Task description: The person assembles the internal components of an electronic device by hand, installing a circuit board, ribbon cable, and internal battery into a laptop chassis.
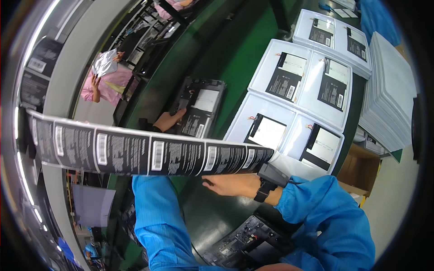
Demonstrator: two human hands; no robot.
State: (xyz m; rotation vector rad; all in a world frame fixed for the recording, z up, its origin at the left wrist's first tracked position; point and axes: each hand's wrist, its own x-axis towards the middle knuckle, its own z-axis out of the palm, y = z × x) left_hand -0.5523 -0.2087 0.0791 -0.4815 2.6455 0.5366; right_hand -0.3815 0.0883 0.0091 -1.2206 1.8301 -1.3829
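Note:
My left hand (170,121) lies at the left edge of an opened laptop base (219,92), fingers stretched over its inside. A black and white battery pack (204,100) sits in that base. My right hand (229,184), with a black strap on the wrist, is just below a long strip of black printed labels (178,156), its visible fingers apart with nothing seen in them. The strip crosses in front of both arms and hides part of the right hand. Near my body lies a second opened laptop base (242,241) with bare circuit boards.
White plastic trays (312,106) hold several battery packs on the right. A tall stack of white trays (389,95) stands beyond them, above a cardboard box (359,167). A grey rail (81,58) runs along the left; behind it a person in pink (106,86) holds a silvery bag.

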